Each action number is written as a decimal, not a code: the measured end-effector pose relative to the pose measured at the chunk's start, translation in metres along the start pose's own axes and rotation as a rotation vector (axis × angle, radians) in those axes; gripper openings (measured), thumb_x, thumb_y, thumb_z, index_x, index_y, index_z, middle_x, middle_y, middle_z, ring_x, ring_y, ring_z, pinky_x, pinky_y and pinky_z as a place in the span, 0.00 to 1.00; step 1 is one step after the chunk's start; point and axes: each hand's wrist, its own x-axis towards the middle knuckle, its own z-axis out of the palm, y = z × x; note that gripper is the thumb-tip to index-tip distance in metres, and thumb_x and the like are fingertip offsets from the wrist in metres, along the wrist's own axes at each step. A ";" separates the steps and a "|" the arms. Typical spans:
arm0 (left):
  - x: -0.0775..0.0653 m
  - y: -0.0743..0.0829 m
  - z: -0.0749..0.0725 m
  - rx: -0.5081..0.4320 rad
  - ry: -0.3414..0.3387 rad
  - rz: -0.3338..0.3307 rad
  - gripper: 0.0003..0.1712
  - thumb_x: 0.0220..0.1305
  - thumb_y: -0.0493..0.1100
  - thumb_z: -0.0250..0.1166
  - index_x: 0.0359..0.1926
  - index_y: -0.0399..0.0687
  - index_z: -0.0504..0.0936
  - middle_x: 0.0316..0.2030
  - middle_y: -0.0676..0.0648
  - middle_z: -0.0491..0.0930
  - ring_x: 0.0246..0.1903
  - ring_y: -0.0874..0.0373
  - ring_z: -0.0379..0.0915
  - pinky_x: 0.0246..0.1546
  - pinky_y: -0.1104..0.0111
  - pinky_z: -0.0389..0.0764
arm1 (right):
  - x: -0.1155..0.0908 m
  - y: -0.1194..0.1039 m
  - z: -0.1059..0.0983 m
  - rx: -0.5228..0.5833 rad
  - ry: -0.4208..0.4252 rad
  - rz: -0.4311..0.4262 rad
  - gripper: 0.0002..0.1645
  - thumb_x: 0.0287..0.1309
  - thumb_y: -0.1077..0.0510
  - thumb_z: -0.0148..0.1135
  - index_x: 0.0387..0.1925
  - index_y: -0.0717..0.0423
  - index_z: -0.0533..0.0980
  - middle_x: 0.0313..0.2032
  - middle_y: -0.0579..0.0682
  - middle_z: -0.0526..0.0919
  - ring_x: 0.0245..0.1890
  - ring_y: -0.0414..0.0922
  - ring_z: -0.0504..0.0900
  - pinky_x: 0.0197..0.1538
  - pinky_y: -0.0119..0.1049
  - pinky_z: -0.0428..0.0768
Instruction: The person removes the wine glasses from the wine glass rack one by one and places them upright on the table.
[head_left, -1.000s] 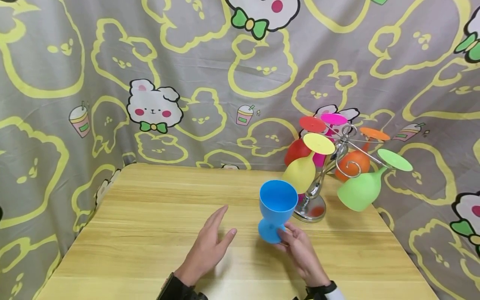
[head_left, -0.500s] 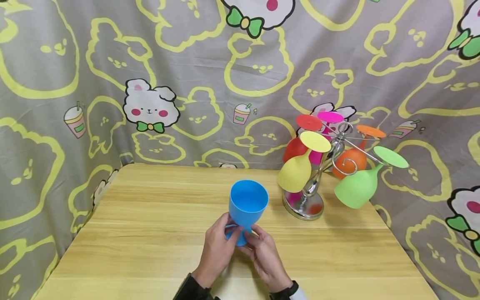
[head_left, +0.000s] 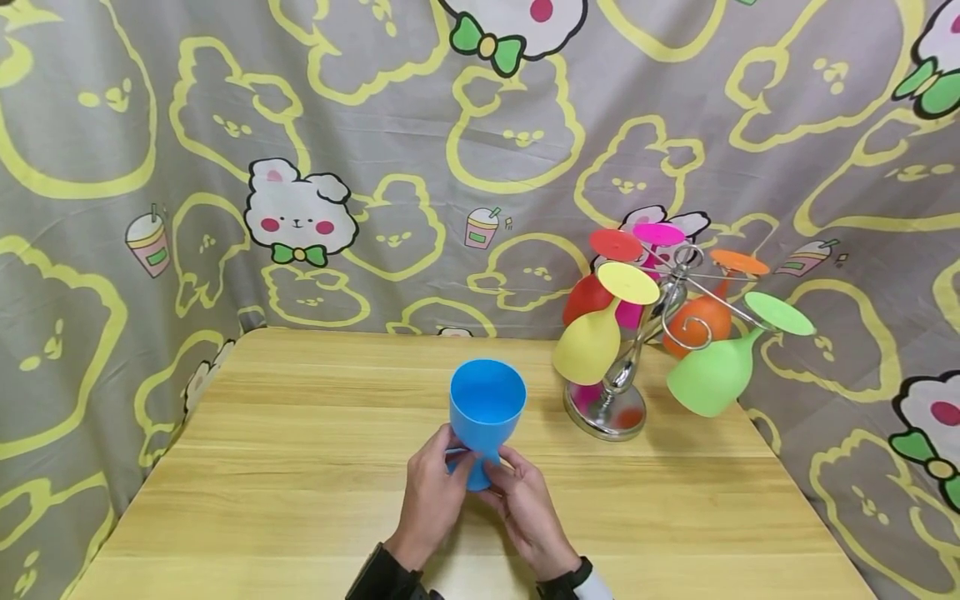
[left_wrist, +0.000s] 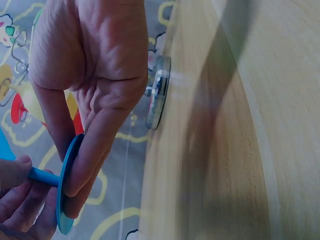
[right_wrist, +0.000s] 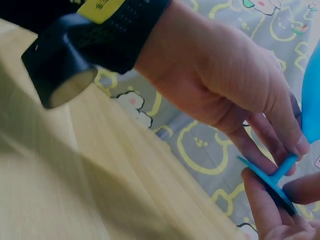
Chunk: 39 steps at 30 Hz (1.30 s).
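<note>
A blue plastic goblet [head_left: 486, 408] is held upright in front of me, bowl up and its mouth showing a bare inside. My left hand [head_left: 432, 493] pinches the round foot [left_wrist: 64, 200], thumb on the upper face and fingers underneath, as the left wrist view shows. With thumb and fingers my right hand [head_left: 528, 512] grips the thin stem [right_wrist: 284, 169] just below the bowl. In the right wrist view the foot is well above the tabletop. Most of the bowl lies outside both wrist views.
At the right stands a silver metal rack [head_left: 611, 412] with goblets hanging upside down, among them yellow [head_left: 588, 346], red [head_left: 587, 298], orange [head_left: 697, 325] and light green [head_left: 711, 375] ones. A wooden table [head_left: 300, 467] meets a patterned grey curtain [head_left: 420, 125] behind.
My right hand has carried the goblet left, away from the rack. My left hand, earlier open and apart, has taken hold of its foot. Over the last half second the goblet shifts slightly left.
</note>
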 end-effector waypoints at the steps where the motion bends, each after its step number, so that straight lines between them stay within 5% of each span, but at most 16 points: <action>1: 0.001 0.000 -0.001 -0.002 -0.001 -0.007 0.17 0.63 0.33 0.69 0.52 0.45 0.79 0.44 0.48 0.84 0.46 0.57 0.83 0.46 0.66 0.85 | 0.001 -0.001 -0.001 -0.029 -0.003 -0.006 0.32 0.73 0.61 0.52 0.72 0.70 0.57 0.59 0.63 0.79 0.50 0.47 0.85 0.52 0.39 0.84; 8: 0.010 0.000 -0.013 -0.015 0.028 -0.025 0.18 0.65 0.36 0.69 0.54 0.43 0.77 0.46 0.46 0.84 0.47 0.54 0.83 0.46 0.61 0.86 | 0.004 -0.008 -0.011 -0.346 -0.023 -0.124 0.33 0.70 0.55 0.60 0.70 0.65 0.63 0.53 0.62 0.83 0.49 0.53 0.86 0.49 0.46 0.85; 15: 0.025 -0.010 -0.036 0.018 0.118 0.001 0.17 0.63 0.32 0.69 0.52 0.39 0.78 0.45 0.42 0.84 0.46 0.48 0.83 0.46 0.56 0.86 | 0.000 -0.020 -0.027 -0.819 0.040 -0.360 0.25 0.65 0.51 0.66 0.61 0.53 0.75 0.58 0.56 0.80 0.53 0.51 0.83 0.50 0.37 0.85; 20: 0.034 -0.025 -0.056 0.095 0.171 -0.027 0.15 0.62 0.33 0.70 0.49 0.40 0.79 0.44 0.41 0.85 0.46 0.47 0.83 0.48 0.52 0.84 | -0.003 -0.028 -0.044 -1.028 0.104 -0.463 0.29 0.63 0.49 0.69 0.63 0.54 0.74 0.61 0.55 0.79 0.56 0.54 0.81 0.53 0.49 0.83; 28: 0.044 -0.060 -0.088 0.230 0.189 -0.151 0.10 0.64 0.32 0.67 0.45 0.36 0.79 0.40 0.36 0.85 0.44 0.41 0.83 0.48 0.46 0.82 | -0.007 -0.030 -0.069 -1.269 0.209 -0.503 0.32 0.63 0.47 0.68 0.64 0.57 0.73 0.62 0.55 0.77 0.60 0.55 0.77 0.59 0.55 0.78; 39: 0.045 -0.091 -0.130 0.355 0.133 -0.299 0.12 0.72 0.35 0.58 0.50 0.29 0.75 0.48 0.27 0.81 0.54 0.31 0.76 0.54 0.39 0.75 | -0.012 -0.020 -0.090 -1.353 0.254 -0.572 0.27 0.62 0.52 0.70 0.58 0.59 0.77 0.60 0.58 0.78 0.61 0.56 0.77 0.60 0.55 0.77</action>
